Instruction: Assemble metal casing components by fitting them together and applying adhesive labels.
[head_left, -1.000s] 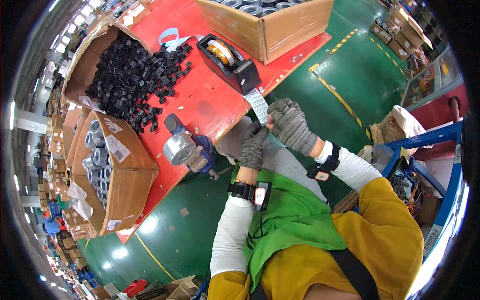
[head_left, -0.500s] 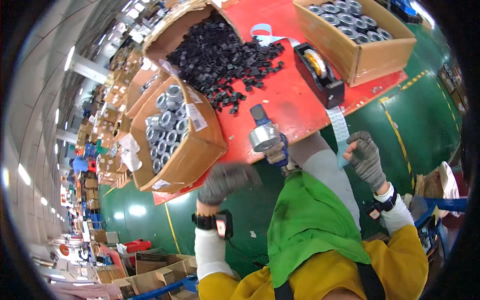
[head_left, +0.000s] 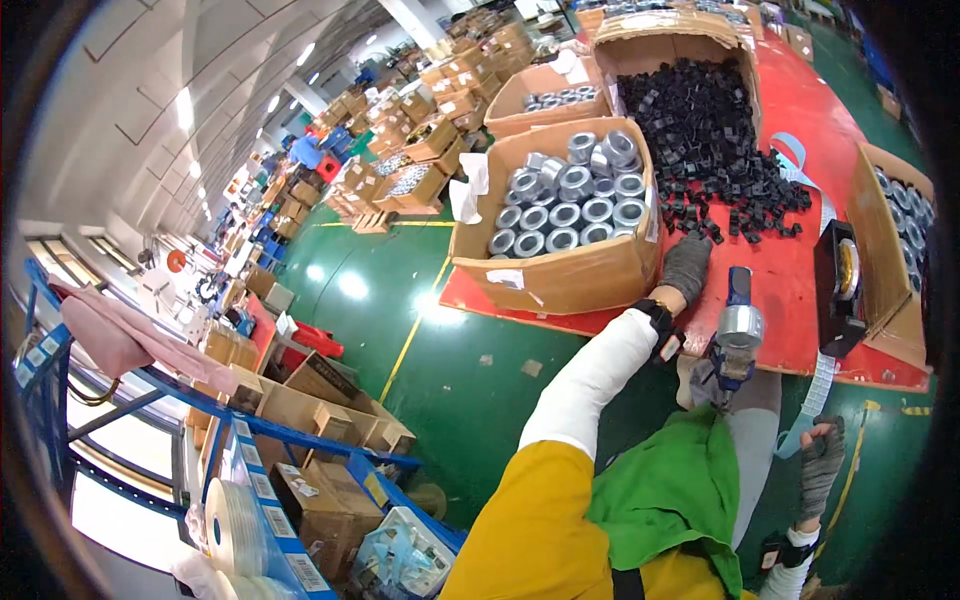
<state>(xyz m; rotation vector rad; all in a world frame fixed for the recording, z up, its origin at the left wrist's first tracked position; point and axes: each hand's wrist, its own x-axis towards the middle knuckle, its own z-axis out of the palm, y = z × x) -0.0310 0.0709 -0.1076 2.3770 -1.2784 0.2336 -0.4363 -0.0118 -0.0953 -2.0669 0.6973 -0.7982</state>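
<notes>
My left hand [head_left: 687, 266], in a grey knit glove, reaches the near edge of a heap of small black plastic clips [head_left: 690, 125]. Its fingertips meet the loose pieces, but whether they grip one cannot be made out. To its right, a silver metal collar [head_left: 741, 325] sits on a blue clamp-like fixture [head_left: 734, 369] at the table's front edge. My right hand [head_left: 822, 462], gloved with bare fingertips, is low at the right with fingers curled in a pinch. Right beside those fingertips hangs the end of a pale blue label strip [head_left: 818, 388]; what they hold is unclear.
A cardboard box [head_left: 560, 285] of silver collars stands left of my left hand on the red table [head_left: 790, 305]. Farther right are a black tape dispenser [head_left: 838, 290] and another collar box [head_left: 895, 330]. Blue metal racking [head_left: 320, 440] stands at the left.
My left hand has moved forward and right, from beside the collar box to the black clips. My right hand stays beside the label strip. The whole view has swung left.
</notes>
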